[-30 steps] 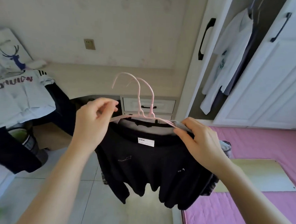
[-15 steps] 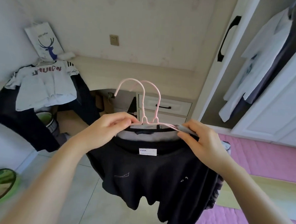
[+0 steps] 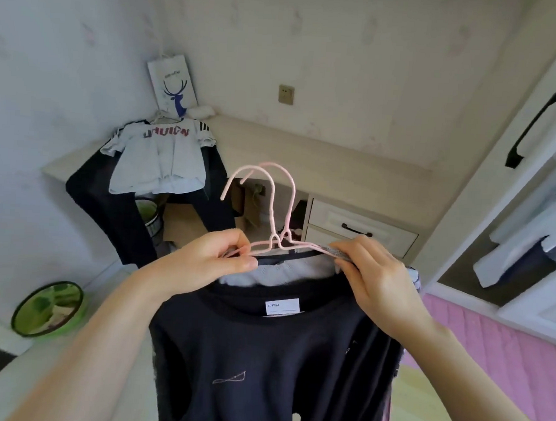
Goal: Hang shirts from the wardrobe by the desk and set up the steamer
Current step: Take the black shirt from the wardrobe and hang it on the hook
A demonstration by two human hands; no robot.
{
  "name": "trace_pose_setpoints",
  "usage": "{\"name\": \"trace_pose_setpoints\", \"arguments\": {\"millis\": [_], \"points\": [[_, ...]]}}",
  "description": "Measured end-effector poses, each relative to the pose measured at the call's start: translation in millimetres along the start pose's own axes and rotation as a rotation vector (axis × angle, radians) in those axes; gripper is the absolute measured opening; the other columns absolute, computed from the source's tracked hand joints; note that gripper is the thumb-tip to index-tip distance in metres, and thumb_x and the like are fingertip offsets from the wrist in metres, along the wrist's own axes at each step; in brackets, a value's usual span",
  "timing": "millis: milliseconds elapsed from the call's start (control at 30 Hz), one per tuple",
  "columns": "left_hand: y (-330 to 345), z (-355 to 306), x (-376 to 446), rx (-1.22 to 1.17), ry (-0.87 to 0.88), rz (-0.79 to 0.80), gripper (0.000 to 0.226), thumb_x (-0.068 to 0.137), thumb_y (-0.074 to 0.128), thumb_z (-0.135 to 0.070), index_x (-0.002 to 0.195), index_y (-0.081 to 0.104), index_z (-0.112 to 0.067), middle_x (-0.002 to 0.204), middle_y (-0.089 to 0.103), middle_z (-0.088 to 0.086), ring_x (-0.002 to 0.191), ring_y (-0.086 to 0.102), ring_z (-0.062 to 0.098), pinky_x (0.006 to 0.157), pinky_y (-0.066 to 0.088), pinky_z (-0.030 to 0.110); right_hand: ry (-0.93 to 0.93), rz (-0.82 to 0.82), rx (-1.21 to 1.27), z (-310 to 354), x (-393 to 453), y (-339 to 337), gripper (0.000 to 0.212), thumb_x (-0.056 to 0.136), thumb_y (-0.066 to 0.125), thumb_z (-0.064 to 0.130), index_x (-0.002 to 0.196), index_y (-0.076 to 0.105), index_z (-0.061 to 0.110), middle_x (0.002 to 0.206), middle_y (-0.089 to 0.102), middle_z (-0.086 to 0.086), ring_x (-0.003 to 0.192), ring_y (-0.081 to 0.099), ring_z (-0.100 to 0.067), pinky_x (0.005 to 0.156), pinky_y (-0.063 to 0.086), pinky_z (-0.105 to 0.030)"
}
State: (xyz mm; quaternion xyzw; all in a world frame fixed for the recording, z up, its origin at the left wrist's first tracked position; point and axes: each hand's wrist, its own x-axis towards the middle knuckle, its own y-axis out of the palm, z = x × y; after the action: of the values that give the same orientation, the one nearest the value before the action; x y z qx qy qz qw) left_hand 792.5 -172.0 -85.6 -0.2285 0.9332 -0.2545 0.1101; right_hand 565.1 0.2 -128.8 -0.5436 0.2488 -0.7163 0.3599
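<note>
I hold two pink wire hangers (image 3: 277, 223) together in front of me, with a black shirt (image 3: 272, 355) and a grey garment (image 3: 276, 271) behind its collar hanging on them. My left hand (image 3: 209, 261) pinches the hangers' left shoulder. On the right shoulder, my right hand (image 3: 373, 276) grips the wire along with grey fabric. A white printed shirt (image 3: 160, 159) over a black long-sleeved one (image 3: 106, 207) hangs at the desk's (image 3: 305, 154) left end. The open wardrobe (image 3: 526, 242) at the right holds more hanging shirts. No steamer is in view.
A white paper bag with a blue deer (image 3: 172, 85) leans in the desk's corner. Desk drawers (image 3: 359, 227) sit behind the hangers. A round green mirror (image 3: 49, 307) lies on the floor at the left. A pink bed cover (image 3: 504, 351) fills the lower right.
My view has swung left toward the desk, leaving the wardrobe at the right edge. Both hands keep their hold on the hangers and have come nearer the desk.
</note>
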Motion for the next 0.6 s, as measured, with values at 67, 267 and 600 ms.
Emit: {"name": "trace_pose_setpoints", "arguments": {"millis": [67, 267, 600], "points": [[-15, 12, 1, 0.030, -0.014, -0.030, 0.023, 0.092, 0.062, -0.029, 0.072, 0.052, -0.026, 0.060, 0.039, -0.010, 0.058, 0.036, 0.005, 0.057, 0.032, 0.026, 0.009, 0.017, -0.003, 3, 15, 10, 0.020, 0.097, 0.043, 0.027, 0.107, 0.058, 0.018, 0.091, 0.057, 0.005, 0.084, 0.058, -0.019, 0.054, 0.051, -0.042], [-68, 50, 7, 0.120, -0.012, -0.154, 0.019, 0.092, 0.059, -0.034, 0.074, 0.053, -0.034, 0.060, 0.045, -0.013, 0.056, 0.039, 0.002, 0.058, 0.036, 0.027, 0.004, 0.130, -0.086, 16, 77, 53, 0.034, 0.095, 0.038, 0.040, 0.100, 0.064, 0.020, 0.089, 0.058, 0.007, 0.078, 0.061, -0.017, 0.052, 0.051, -0.036], [-157, 121, 22, 0.491, 0.086, -0.428, 0.037, 0.092, 0.036, -0.054, 0.076, 0.042, -0.021, 0.060, 0.047, -0.002, 0.053, 0.044, 0.017, 0.051, 0.038, 0.033, 0.080, 0.271, 0.132, 31, 180, 167, 0.024, 0.094, 0.045, 0.040, 0.095, 0.060, 0.022, 0.088, 0.052, 0.014, 0.079, 0.052, -0.006, 0.068, 0.049, -0.030]]}}
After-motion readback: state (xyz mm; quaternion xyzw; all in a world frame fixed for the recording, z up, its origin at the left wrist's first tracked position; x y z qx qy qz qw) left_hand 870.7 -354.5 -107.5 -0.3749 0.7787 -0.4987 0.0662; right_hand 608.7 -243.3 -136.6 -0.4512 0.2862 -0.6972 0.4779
